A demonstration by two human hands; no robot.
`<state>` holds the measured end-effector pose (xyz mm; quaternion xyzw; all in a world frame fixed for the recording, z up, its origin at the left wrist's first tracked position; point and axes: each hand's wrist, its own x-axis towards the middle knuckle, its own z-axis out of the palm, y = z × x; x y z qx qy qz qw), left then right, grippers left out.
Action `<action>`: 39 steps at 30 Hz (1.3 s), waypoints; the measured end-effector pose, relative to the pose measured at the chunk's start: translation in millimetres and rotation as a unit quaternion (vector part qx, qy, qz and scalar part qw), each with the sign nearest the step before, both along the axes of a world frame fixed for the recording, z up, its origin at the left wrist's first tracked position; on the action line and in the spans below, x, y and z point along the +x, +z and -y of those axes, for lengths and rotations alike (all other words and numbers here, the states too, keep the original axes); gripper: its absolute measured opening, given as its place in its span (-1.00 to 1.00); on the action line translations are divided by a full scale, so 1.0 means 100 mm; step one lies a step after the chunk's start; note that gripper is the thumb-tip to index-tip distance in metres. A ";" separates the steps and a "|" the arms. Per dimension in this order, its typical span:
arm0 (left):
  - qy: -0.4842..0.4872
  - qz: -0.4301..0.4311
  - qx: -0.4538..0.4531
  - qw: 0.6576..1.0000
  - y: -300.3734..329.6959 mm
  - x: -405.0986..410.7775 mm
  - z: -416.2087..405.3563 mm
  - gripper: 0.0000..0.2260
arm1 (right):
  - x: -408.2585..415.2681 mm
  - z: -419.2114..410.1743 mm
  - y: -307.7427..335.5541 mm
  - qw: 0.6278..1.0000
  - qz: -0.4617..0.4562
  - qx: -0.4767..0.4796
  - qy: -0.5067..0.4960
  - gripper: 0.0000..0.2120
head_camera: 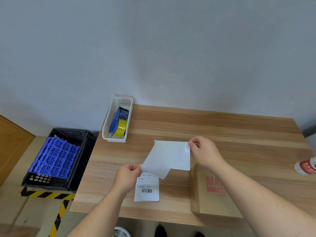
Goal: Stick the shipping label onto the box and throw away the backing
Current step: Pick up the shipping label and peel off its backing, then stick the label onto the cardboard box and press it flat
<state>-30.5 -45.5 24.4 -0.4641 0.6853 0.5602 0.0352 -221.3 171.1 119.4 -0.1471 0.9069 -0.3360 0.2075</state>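
Note:
The shipping label (pixel 146 189), white with printed text and a barcode, hangs over the wooden table (pixel 171 124); my left hand (pixel 128 175) pinches its top left corner. A blank white backing sheet (pixel 171 154) is peeled up and bent away from the label's top. My right hand (pixel 203 151) pinches the sheet's far right corner above the table. To the right lies the brown cardboard box (pixel 201 200) with red lettering, partly hidden under my right forearm.
A white basket (pixel 106 134) at the table's back left holds a blue tape dispenser (pixel 114 122) with yellow tape. A bottle (pixel 306 165) lies at the right edge. On the floor left stands a black crate (pixel 82 151) with a blue grid. A white round object (pixel 122 232) shows below the table.

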 end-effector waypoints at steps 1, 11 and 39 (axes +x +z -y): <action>0.000 0.006 -0.008 1.000 0.00 0.02 0.03 -0.86 | -0.03 -0.02 0.01 1.000 -0.005 0.005 0.002 -0.84; 0.028 0.083 -0.106 0.990 -0.12 0.20 0.35 -0.85 | -0.19 -0.20 0.14 0.998 -0.047 0.010 -0.029 -0.84; -0.258 0.128 -0.238 0.927 -0.17 -0.16 -0.30 -0.85 | 0.02 -0.39 0.12 0.994 -0.006 -0.064 -0.086 -0.82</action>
